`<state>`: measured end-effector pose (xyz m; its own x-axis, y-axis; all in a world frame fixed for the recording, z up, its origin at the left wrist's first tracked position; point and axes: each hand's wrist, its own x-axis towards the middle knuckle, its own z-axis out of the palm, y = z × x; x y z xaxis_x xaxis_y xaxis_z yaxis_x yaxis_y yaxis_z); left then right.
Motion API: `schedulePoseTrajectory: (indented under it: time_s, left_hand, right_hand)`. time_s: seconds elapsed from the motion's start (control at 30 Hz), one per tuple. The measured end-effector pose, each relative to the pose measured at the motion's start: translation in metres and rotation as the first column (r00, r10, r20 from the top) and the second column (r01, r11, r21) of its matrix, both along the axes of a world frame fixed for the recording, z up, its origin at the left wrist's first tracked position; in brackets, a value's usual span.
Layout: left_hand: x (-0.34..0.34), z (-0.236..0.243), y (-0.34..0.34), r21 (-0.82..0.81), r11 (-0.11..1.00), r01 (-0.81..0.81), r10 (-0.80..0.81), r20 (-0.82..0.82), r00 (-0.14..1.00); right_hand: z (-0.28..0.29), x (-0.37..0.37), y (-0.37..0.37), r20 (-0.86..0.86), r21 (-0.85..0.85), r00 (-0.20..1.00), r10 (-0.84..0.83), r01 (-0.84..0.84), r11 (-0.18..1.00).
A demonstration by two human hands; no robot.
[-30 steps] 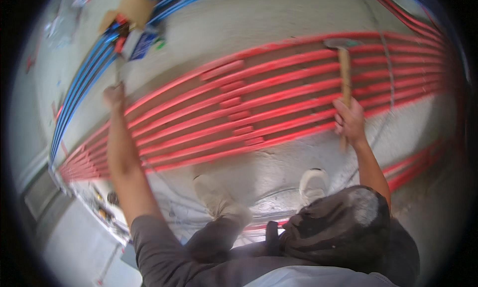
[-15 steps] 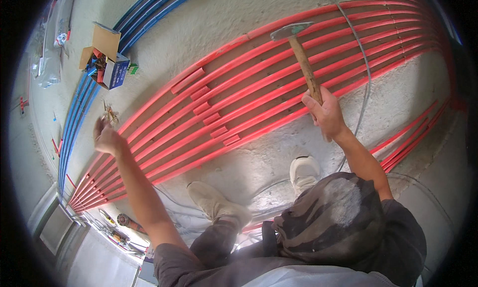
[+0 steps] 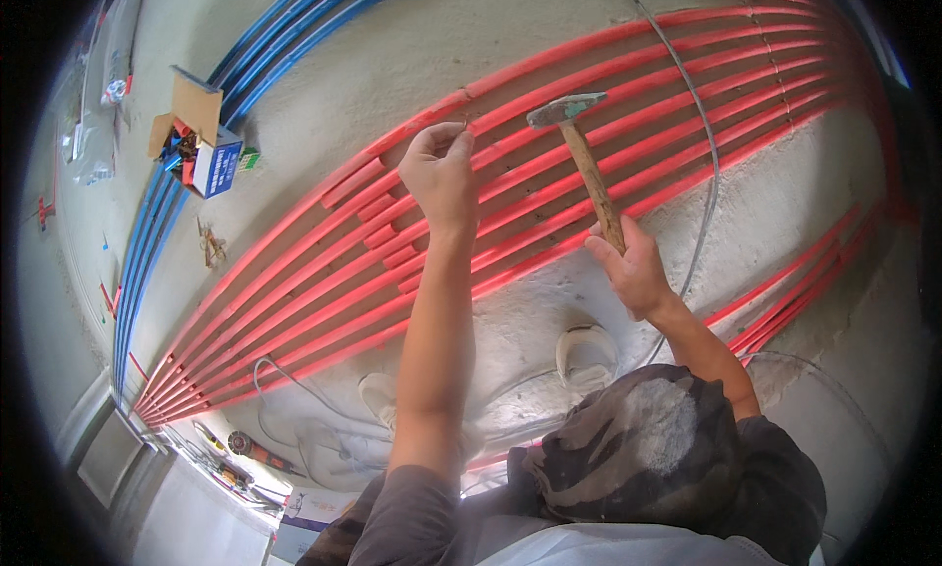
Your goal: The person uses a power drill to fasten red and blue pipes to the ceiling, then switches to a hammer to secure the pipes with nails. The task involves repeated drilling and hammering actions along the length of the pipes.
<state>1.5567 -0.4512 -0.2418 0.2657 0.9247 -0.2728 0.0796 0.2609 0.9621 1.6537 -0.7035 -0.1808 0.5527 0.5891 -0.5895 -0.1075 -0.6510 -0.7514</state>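
My right hand (image 3: 636,267) is wrapped round the wooden handle of a hammer (image 3: 593,174). The hammer's worn metal head points away from me, over the red pipes (image 3: 549,188). My left hand (image 3: 441,174) is closed in a pinch above the far red pipes, left of the hammer head. A tiny thin tip shows at its fingertips, too small to name. Short red pipe pieces (image 3: 375,208) sit in the gaps between the long pipes, partly hidden by my left forearm. On the floor at left lies a small heap of thin brownish pieces (image 3: 209,244).
An opened blue and white cardboard box (image 3: 218,164) with red and blue pieces stands by the blue pipes (image 3: 147,232). A grey cable (image 3: 708,144) crosses the red pipes at right. A power tool (image 3: 253,450) lies at lower left. More red pipes (image 3: 795,272) run at right.
My left hand has swung right and away from me, from beside the small heap to above the red pipes near the hammer head. My right hand still holds the hammer, slightly lower in view.
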Motion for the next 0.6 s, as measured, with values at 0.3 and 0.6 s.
schedulePoseTrajectory:
  time_s: [0.3, 0.6]
  left_hand:
    - [0.01, 0.01, 0.0, -0.427, 0.904, 0.013, 0.069, 0.177, 0.982]
    - [0.013, 0.006, -0.003, -0.383, 0.923, -0.031, 0.113, 0.193, 0.975]
  right_hand:
    - [-0.004, 0.003, 0.0, -0.022, 0.002, 1.0, -0.008, 0.008, 1.0]
    - [-0.011, 0.002, 0.0, -0.068, -0.011, 0.998, 0.011, -0.011, 1.0]
